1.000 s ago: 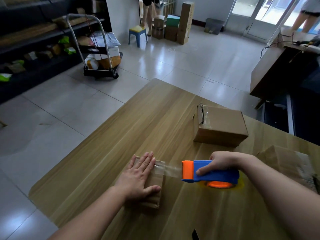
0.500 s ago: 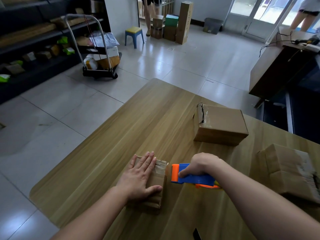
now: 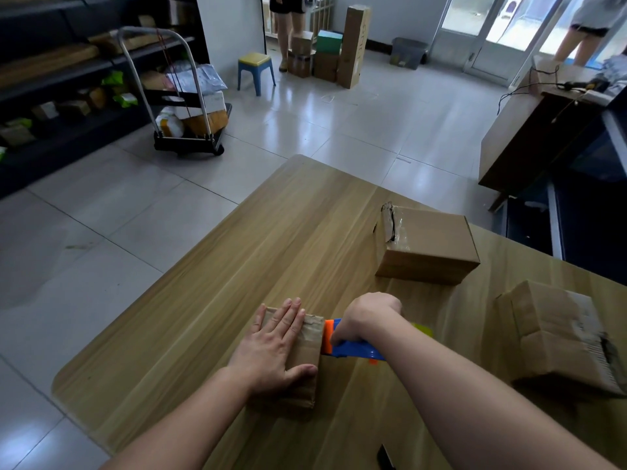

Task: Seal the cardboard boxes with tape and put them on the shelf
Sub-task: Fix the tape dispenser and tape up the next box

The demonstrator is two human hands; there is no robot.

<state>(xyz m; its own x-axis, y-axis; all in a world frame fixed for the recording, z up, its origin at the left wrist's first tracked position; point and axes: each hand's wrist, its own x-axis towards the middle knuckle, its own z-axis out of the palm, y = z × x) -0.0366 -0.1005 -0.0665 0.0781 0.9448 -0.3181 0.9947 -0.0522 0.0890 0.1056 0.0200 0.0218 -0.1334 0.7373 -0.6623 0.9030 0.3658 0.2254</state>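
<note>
Left hand (image 3: 271,344) lies spread flat, pinning the small brown cardboard box (image 3: 305,351) to the wooden surface (image 3: 271,239). Right hand (image 3: 364,315), fingers clenched around the blue-and-orange tape dispenser (image 3: 349,346), meets the box's right edge.

The table (image 3: 271,239) is wood-grain laminate, smooth with a soft sheen. The small box (image 3: 307,351) near its front edge is matt brown cardboard, creased and rough at the top. The tape dispenser (image 3: 353,349) touching it is smooth plastic, blue with an orange head. The box (image 3: 431,252) toward the far right edge is matt cardboard with glossy, wrinkled clear tape on its torn end. The box (image 3: 556,334) at the right edge shows worn cardboard. The floor (image 3: 101,232) is glossy pale tile. The trolley handle (image 3: 190,59) is shiny metal.
</note>
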